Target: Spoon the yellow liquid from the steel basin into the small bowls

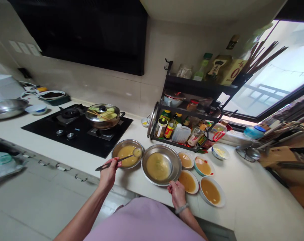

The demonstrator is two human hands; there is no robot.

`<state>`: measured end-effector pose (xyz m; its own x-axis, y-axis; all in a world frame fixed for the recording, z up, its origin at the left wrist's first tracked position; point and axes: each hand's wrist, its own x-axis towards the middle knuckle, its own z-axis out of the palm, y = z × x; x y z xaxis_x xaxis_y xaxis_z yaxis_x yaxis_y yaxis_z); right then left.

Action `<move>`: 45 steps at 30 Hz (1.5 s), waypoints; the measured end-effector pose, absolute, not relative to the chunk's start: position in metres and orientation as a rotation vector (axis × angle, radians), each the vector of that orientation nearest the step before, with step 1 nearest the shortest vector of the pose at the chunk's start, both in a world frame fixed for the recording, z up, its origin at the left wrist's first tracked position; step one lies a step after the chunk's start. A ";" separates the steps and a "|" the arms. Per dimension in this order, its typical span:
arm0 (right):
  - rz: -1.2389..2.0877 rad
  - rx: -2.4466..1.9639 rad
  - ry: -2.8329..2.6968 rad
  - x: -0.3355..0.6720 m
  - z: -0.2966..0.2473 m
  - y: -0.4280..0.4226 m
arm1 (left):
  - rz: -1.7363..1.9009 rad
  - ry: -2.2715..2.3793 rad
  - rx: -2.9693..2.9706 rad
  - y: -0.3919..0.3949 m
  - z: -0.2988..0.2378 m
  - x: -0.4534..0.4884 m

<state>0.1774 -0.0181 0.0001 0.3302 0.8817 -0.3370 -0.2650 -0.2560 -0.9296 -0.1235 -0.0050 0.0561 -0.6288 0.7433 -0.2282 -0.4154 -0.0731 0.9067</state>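
My left hand (pixel 108 172) is closed round the dark handle of a metal ladle (pixel 136 152), whose bowl hangs over a steel bowl (pixel 116 149) of yellow liquid. My right hand (pixel 176 191) grips the near rim of a wider steel basin (pixel 176 160), which also holds yellow liquid. Right of the basin stand several small bowls of the same yellow-brown liquid, the nearest being a white bowl (pixel 213 191) and another white bowl (pixel 188 181).
A black hob (pixel 73 129) at the left carries a lidded pan (pixel 103 115). A black rack (pixel 189 110) of bottles and jars stands behind the bowls. A steel wok (pixel 6 107) and dishes sit far left. The window is at right.
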 end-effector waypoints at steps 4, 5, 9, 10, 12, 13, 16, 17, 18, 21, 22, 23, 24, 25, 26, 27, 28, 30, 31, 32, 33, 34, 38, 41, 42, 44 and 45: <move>1.220 -1.431 -0.588 0.180 0.002 -0.020 | 1.757 1.574 0.490 -0.011 0.055 -0.137; 1.219 -1.436 -0.582 0.181 0.002 -0.021 | 1.722 1.632 0.521 -0.013 0.054 -0.140; 1.215 -1.450 -0.573 0.182 0.004 -0.022 | 1.605 1.787 0.682 -0.019 0.050 -0.148; 1.214 -1.453 -0.574 0.182 0.004 -0.022 | 1.586 1.812 0.753 -0.020 0.049 -0.149; 1.211 -1.456 -0.578 0.181 0.004 -0.022 | 1.568 1.850 0.953 -0.022 0.048 -0.150; 1.209 -1.457 -0.580 0.181 0.004 -0.022 | 1.569 1.855 1.077 -0.023 0.048 -0.149; 1.201 -1.459 -0.586 0.180 0.004 -0.021 | 1.602 1.806 1.424 -0.025 0.053 -0.147; 1.198 -1.460 -0.589 0.180 0.004 -0.021 | 1.604 1.788 1.510 -0.026 0.056 -0.145; 1.194 -1.460 -0.593 0.179 0.005 -0.022 | 1.604 1.775 1.575 -0.026 0.059 -0.143; 1.182 -1.463 -0.605 0.179 0.005 -0.022 | 1.610 1.758 1.631 -0.027 0.067 -0.134; 1.178 -1.464 -0.609 0.179 0.006 -0.022 | 1.620 1.750 1.589 -0.027 0.069 -0.129; 1.175 -1.465 -0.613 0.179 0.006 -0.022 | 1.623 1.737 1.525 -0.027 0.070 -0.124; 1.173 -1.467 -0.618 0.179 0.006 -0.022 | 1.621 1.717 1.437 -0.026 0.071 -0.118; 1.172 -1.468 -0.623 0.179 0.006 -0.022 | 1.605 1.695 1.362 -0.025 0.071 -0.111; 1.172 -1.469 -0.627 0.179 0.007 -0.022 | 1.568 1.670 1.332 -0.024 0.070 -0.103; 1.172 -1.469 -0.630 0.179 0.007 -0.022 | 1.543 1.636 1.335 -0.023 0.068 -0.096; 1.173 -1.469 -0.633 0.179 0.007 -0.022 | 1.518 1.596 1.370 -0.021 0.065 -0.089; 1.176 -1.467 -0.637 0.178 0.008 -0.023 | 1.460 1.513 1.497 -0.019 0.058 -0.075; 1.177 -1.467 -0.638 0.178 0.009 -0.023 | 1.431 1.470 1.547 -0.018 0.055 -0.069; 1.178 -1.466 -0.640 0.178 0.009 -0.023 | 1.404 1.432 1.590 -0.017 0.051 -0.064; 1.178 -1.465 -0.641 0.178 0.010 -0.023 | 1.383 1.405 1.622 -0.016 0.048 -0.059; 1.178 -1.464 -0.642 0.177 0.010 -0.023 | 1.362 1.386 1.640 -0.016 0.045 -0.056; 1.176 -1.459 -0.641 0.176 0.010 -0.023 | 1.327 1.415 1.409 -0.009 0.039 -0.051; 1.172 -1.459 -0.638 0.176 0.009 -0.024 | 1.379 1.450 1.086 -0.002 0.039 -0.055; 1.172 -1.461 -0.637 0.176 0.009 -0.024 | 1.400 1.452 1.015 0.000 0.039 -0.057; 1.171 -1.464 -0.634 0.176 0.008 -0.024 | 1.427 1.447 0.939 0.002 0.042 -0.061; 1.171 -1.465 -0.633 0.176 0.008 -0.024 | 1.435 1.443 0.921 0.002 0.043 -0.062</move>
